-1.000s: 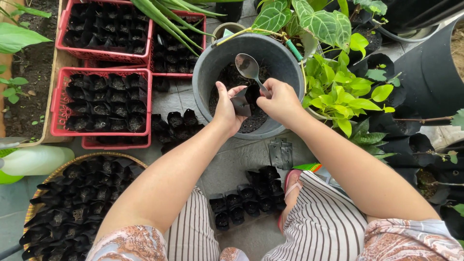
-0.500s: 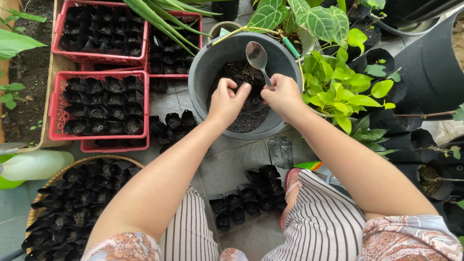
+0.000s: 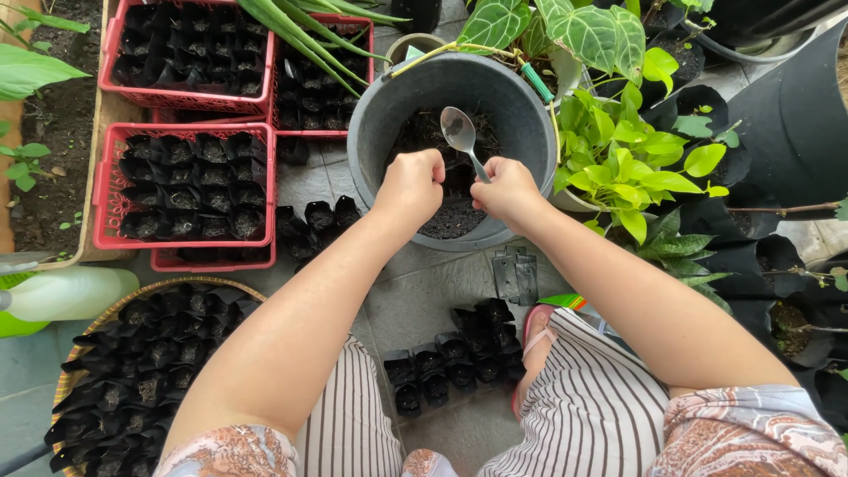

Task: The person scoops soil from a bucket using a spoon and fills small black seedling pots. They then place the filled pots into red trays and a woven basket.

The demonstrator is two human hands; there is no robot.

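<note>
Both arms reach straight up the middle of the frame, forearms nearly parallel, and the hands meet over the near rim of the bucket (image 3: pixel 371 150). The left hand (image 3: pixel 412 183) is curled into a closed fist, knuckles up; what it holds, if anything, is hidden inside the fingers. The right hand (image 3: pixel 506 190) is closed around the handle of a spoon (image 3: pixel 459 132), whose bowl tilts up and to the left, above the soil.

One bucket, grey and round, stands at upper centre, holding dark soil (image 3: pixel 450 221) that lies low in it. One metal spoon, its bowl empty and shiny. Three red crates (image 3: pixel 106 190) show at upper left, each packed with small black bags; a fourth red edge peeks from under the nearest. One woven basket (image 3: pixel 88 327) at lower left is also full of black bags. Loose clusters of black bags (image 3: pixel 459 349) lie on the tiled floor between the knees and below the bucket. Green leafy plants (image 3: pixel 618 150) crowd the upper right, just beside the bucket.
</note>
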